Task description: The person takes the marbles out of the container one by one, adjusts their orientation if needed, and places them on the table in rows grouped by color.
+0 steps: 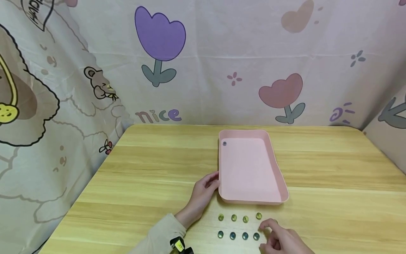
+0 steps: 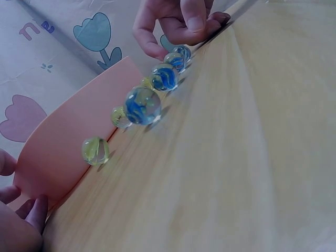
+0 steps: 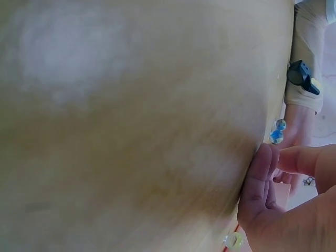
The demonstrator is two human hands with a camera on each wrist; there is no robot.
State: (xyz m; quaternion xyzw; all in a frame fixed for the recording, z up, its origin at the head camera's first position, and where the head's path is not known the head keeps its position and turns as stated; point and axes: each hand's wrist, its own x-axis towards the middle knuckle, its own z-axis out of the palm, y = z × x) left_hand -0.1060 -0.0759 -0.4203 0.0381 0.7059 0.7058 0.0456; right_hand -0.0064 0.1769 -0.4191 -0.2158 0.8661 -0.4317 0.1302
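Observation:
A pink tray (image 1: 247,203) lies on the wooden table, with one small dark marble (image 1: 224,143) in its far left corner. My left hand (image 1: 203,195) touches the outside of its left wall with its fingers. In front of the tray, several yellow-green marbles (image 1: 234,218) form a row. Nearer to me runs a row of several blue-swirled marbles (image 1: 233,235). At the right end of both rows is my right hand (image 1: 282,238), its index finger and thumb apart beside the last blue marble (image 1: 256,236). Another yellowish marble (image 1: 275,221) is partly hidden behind that hand.
The wooden table (image 1: 152,169) extends to both sides of the tray. A printed cloth (image 1: 215,42) hangs behind it and along the left side. A dark device (image 1: 181,246) sits on my left sleeve.

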